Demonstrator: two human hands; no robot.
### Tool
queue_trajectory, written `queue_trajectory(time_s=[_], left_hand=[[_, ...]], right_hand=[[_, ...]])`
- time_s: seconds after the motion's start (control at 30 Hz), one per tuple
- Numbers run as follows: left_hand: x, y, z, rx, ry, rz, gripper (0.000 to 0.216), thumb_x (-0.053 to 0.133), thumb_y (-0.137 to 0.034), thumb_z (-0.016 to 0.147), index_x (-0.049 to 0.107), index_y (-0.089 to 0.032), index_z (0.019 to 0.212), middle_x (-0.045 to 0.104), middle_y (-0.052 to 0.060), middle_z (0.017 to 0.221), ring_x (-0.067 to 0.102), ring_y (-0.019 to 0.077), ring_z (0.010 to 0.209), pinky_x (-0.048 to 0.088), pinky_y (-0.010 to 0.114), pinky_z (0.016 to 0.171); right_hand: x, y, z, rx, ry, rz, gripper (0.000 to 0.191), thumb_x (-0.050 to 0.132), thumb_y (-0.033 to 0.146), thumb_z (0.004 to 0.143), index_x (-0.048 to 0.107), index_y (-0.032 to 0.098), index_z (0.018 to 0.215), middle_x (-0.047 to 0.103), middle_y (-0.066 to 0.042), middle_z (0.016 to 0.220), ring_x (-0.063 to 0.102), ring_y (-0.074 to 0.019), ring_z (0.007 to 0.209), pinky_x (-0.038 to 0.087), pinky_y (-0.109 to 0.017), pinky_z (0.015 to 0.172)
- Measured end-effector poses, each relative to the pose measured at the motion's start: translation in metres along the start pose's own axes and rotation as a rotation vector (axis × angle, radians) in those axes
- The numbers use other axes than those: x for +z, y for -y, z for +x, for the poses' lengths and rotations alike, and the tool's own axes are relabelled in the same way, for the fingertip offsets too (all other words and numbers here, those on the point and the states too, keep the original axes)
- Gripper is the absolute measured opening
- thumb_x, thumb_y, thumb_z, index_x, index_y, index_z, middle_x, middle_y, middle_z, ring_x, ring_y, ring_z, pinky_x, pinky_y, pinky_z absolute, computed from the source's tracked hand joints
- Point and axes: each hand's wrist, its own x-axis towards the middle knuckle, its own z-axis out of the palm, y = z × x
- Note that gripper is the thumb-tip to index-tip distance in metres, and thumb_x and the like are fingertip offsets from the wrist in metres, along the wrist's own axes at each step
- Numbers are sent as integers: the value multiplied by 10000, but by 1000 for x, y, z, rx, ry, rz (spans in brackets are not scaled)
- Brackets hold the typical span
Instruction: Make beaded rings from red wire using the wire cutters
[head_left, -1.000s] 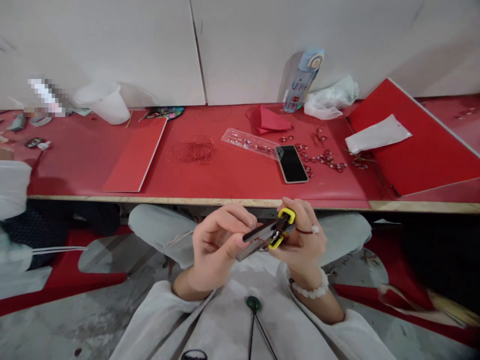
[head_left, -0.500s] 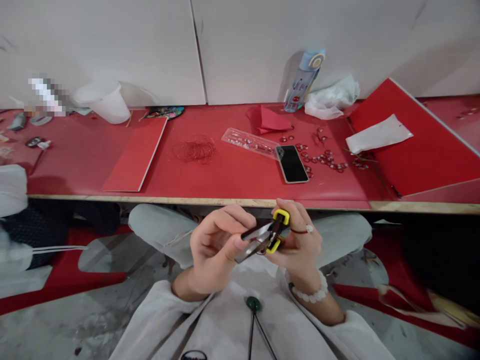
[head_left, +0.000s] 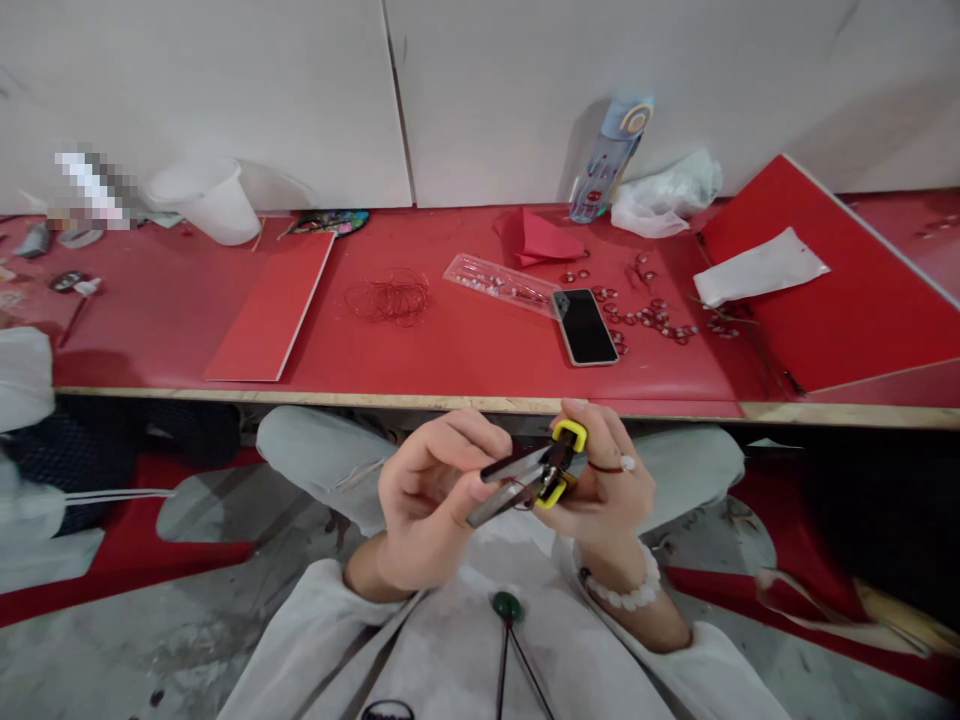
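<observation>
Below the table's front edge, over my lap, my right hand point(head_left: 611, 485) grips scissors point(head_left: 525, 475) with yellow and black handles, fingers through the loops. The dark blades point left and are nearly shut. My left hand point(head_left: 427, 495) is closed in a pinch at the blades, thumb and forefinger pressed against them; a thin red thread shows near the blades. A red coil of wire or thread point(head_left: 390, 297) lies on the red table point(head_left: 465, 350).
A phone point(head_left: 584, 327) lies face up on the table, beside a clear plastic tray point(head_left: 499, 284) and scattered small red rings point(head_left: 652, 318). A red board point(head_left: 274, 305) lies left, another red board point(head_left: 832, 280) right, a bottle point(head_left: 611, 158) at the wall. Another person's sleeve point(head_left: 26, 380) is at left.
The hands and scissors shifted only slightly; the blades have closed a little and tilted, and the left pinch stays at them.
</observation>
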Motion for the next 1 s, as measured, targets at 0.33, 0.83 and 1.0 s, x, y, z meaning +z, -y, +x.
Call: queue_trajectory(time_s=[0.33,0.83,1.0], left_hand=[[1,-1,1,4,-5,7,141,701,-290,971,672,-195,870,613,-4,734,579,110,682,544,254,717],[5,-2,5,66,-31,130,127,689,-279,970,678,-197,873,698,33,800,651,137,677,556,250,591],[5,-2,6,80,-44,158,129,697,-281,964,686,-197,867,700,33,793,657,139,662,559,245,561]], right_hand=[[-2,2,2,-7,1,-24,581,655,362,894,564,180,1439,707,-100,992,688,-252,793,593,-376,656],[-7,11,9,77,61,-13,602,710,247,793,591,228,1383,771,-74,997,709,-232,715,595,-339,611],[-13,14,12,120,139,6,540,686,247,784,628,214,1319,730,-45,872,710,-220,715,586,-307,610]])
